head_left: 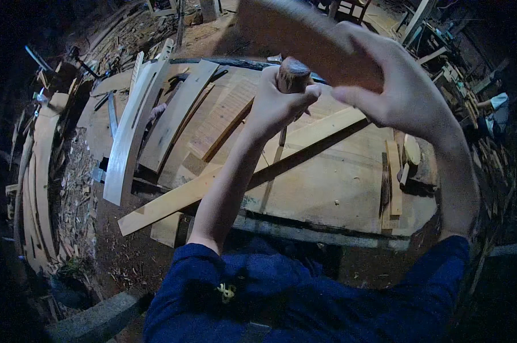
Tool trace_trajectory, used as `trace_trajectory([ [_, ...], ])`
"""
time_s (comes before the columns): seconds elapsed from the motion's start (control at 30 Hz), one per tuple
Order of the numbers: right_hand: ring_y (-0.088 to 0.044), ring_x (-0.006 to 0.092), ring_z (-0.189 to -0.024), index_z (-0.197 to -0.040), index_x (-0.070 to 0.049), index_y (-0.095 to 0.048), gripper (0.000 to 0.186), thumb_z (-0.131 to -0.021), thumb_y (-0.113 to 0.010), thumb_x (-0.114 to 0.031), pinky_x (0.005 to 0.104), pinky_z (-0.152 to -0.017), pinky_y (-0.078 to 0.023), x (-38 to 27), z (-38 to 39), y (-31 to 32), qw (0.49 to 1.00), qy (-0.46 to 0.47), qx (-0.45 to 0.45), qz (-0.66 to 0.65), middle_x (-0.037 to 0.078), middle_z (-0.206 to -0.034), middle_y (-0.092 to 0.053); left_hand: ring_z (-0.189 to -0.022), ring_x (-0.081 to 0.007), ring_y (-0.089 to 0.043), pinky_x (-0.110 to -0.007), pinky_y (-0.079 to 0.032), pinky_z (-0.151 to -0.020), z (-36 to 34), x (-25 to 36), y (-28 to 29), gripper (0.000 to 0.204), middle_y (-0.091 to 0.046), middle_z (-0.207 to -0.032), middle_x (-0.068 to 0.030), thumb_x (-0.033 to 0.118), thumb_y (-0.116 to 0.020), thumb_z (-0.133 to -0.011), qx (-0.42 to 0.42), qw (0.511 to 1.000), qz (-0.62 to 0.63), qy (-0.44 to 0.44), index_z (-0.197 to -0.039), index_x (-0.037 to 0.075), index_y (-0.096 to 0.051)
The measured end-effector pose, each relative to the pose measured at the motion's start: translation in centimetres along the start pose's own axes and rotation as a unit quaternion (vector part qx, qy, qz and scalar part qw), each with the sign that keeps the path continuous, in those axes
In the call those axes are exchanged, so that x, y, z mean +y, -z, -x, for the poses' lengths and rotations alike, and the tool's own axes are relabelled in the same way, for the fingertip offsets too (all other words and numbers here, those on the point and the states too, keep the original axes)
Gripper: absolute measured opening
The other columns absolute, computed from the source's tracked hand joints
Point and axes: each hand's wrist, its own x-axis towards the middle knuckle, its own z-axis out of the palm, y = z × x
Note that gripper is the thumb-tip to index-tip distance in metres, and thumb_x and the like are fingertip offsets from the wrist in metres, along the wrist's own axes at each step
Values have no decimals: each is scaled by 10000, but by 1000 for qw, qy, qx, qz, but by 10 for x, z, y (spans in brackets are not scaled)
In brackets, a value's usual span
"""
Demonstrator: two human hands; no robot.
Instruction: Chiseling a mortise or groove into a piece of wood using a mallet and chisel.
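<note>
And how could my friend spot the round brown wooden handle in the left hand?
Find the big, pale wooden workbench, then the bare left hand over it. The round brown wooden handle pokes from that fist, its blunt end unlike the long, flat planks.

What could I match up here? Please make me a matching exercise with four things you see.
1. Left hand
2. Right hand
3. Long yellowish plank
4. Shirt

A. Gripping a blurred brown block
B. Dark blue
C. Wrapped around a round wooden handle
D. Slanting across the worktable

Pairs: 1-C, 2-A, 3-D, 4-B
</note>
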Motion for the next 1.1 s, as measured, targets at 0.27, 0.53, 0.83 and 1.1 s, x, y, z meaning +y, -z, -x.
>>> trace_trajectory([
  [0.27,-652,222,-648,-1060,-5,-524,358,-800,-730,-142,372,-567,-572,89,51,-154,705,-275,390,-525,125,-791,-624,-521,-94,-556,-221,-437,-483,3,-29,10,213,-561,-640,-18,144,-757,-735,-79,992,21,98,-795,28,-589],
  [0.53,-635,212,-598,-1036,16,-491,279,-853,-669,-98,352,-523,-542,134,70,-240,686,-282,366,-562,109,-770,-603,-501,-98,-542,-211,-379,-450,14,-28,25,198,-583,-630,-39,174,-711,-746,6,997,16,76,-769,37,-570],
  [0.83,-629,205,-570,-1018,16,-487,282,-847,-676,-106,338,-520,-544,129,66,-233,683,-310,353,-559,108,-748,-595,-426,-96,-441,-248,-426,-465,19,-14,25,248,-462,-538,-12,204,-712,-715,-4,998,14,56,-741,20,-547],
  [1.1,-639,204,-592,-1025,10,-503,315,-841,-694,-160,336,-533,-550,130,68,-234,694,-302,337,-561,122,-758,-614,-433,-97,-459,-244,-450,-487,8,-16,13,279,-471,-529,-23,260,-702,-722,-57,996,-41,53,-730,24,-552],
])
